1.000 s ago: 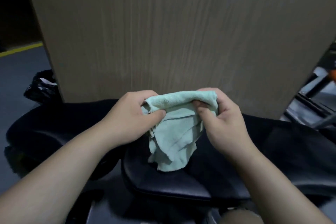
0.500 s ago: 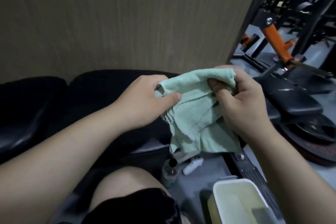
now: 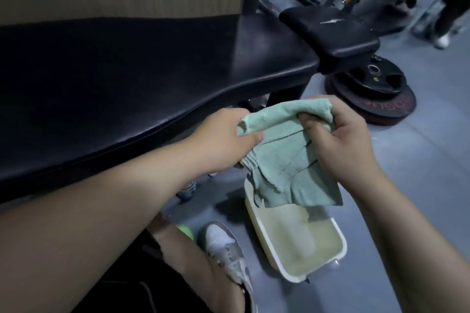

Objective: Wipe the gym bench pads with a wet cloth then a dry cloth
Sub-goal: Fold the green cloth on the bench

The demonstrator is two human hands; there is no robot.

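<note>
Green cloth point(image 3: 284, 157) pinched at its top edge by left hand point(image 3: 223, 142) and right hand point(image 3: 340, 145), both clamped on it, lower hem hanging over far rim of cream tub point(image 3: 267, 241) on floor. Just beside black bench pad point(image 3: 127, 71) near edge. Bare grey floor point(image 3: 419, 198) to right; weight plates point(image 3: 376, 94) beyond.

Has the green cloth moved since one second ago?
Yes. The green cloth went from above the bench pad to over the basin.
</note>
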